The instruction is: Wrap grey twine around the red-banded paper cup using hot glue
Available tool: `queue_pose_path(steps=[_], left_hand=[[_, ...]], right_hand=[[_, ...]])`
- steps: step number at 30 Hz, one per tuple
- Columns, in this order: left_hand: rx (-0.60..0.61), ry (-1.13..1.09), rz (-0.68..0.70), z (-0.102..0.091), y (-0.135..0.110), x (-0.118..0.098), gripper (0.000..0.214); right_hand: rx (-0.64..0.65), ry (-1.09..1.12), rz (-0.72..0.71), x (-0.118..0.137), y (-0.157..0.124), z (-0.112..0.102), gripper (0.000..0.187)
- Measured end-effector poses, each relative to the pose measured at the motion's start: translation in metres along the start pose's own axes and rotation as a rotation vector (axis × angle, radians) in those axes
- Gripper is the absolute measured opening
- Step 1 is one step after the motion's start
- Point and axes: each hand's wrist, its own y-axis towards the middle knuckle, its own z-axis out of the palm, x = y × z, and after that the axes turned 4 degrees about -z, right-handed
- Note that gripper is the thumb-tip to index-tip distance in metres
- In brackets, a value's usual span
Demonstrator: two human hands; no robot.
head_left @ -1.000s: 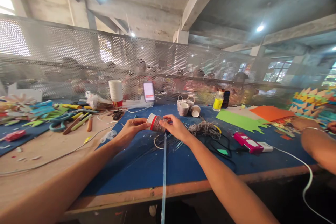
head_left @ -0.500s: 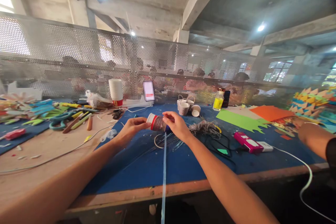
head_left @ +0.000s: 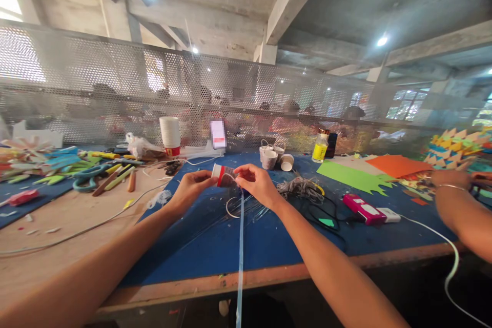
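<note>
A paper cup (head_left: 224,176) lies on its side in the air over the blue table mat, its white end with a red band to the left. Greyish cord is wound round its right part. My left hand (head_left: 192,188) holds the white end between thumb and fingers. At the wound end, the fingertips of my right hand (head_left: 257,184) pinch a strand of cord (head_left: 231,178) against the cup. The cup's far right end is hidden behind those fingers. A loose bundle of grey cord (head_left: 298,188) lies just right of my right hand.
Several cord-wrapped cups (head_left: 269,159) stand behind, near a stack of paper cups (head_left: 169,133) and a yellow-labelled bottle (head_left: 320,147). Scissors (head_left: 86,177) lie left. A magenta device (head_left: 363,208) with a white cable sits right. Another person's arm (head_left: 457,205) reaches in.
The cup has shifted slightly left and turned in my hands, and my right fingers have moved left along it. The other person's arm on the right has reached further in.
</note>
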Motion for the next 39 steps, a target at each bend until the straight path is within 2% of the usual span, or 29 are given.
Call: queue_pose_path(steps=[3,5,8,10,13,16,23,27,31,35,39], left_hand=[[-0.053,-0.053,-0.012,0.0,0.0,0.0,0.029],[-0.08,-0.083,-0.023,-0.001,0.001,0.002,0.03],[-0.096,-0.124,-0.048,-0.002,0.001,0.005,0.029],[-0.088,-0.167,-0.077,-0.003,0.002,0.007,0.029],[-0.084,-0.22,-0.113,-0.003,0.001,0.009,0.029],[-0.077,-0.242,-0.124,-0.003,0.002,0.01,0.028],[-0.088,-0.233,-0.11,-0.005,0.004,0.014,0.034],[-0.114,-0.215,-0.094,-0.006,0.005,0.014,0.036],[-0.133,-0.253,-0.113,-0.006,0.007,0.015,0.037],[-0.179,-0.267,-0.117,-0.008,0.008,0.017,0.039],[-0.165,-0.264,-0.125,-0.008,0.008,0.018,0.042]], right_hand=[[0.13,0.031,0.058,0.004,-0.002,0.002,0.026],[0.102,-0.073,0.065,0.002,-0.002,0.001,0.031],[-0.06,-0.427,0.037,-0.006,-0.001,-0.005,0.028],[-0.104,-0.685,0.045,-0.013,-0.002,-0.01,0.019],[-0.041,-0.979,0.121,-0.022,-0.006,-0.015,0.023],[0.063,-1.128,0.208,-0.028,-0.011,-0.017,0.029],[0.235,-1.161,0.239,-0.03,-0.014,-0.016,0.03],[0.249,-1.121,0.201,-0.028,-0.014,-0.016,0.035],[0.162,-1.049,0.208,-0.029,-0.011,-0.015,0.039],[-0.002,-0.928,0.203,-0.033,-0.006,-0.019,0.037],[-0.164,-0.732,0.103,-0.033,0.001,-0.021,0.033]])
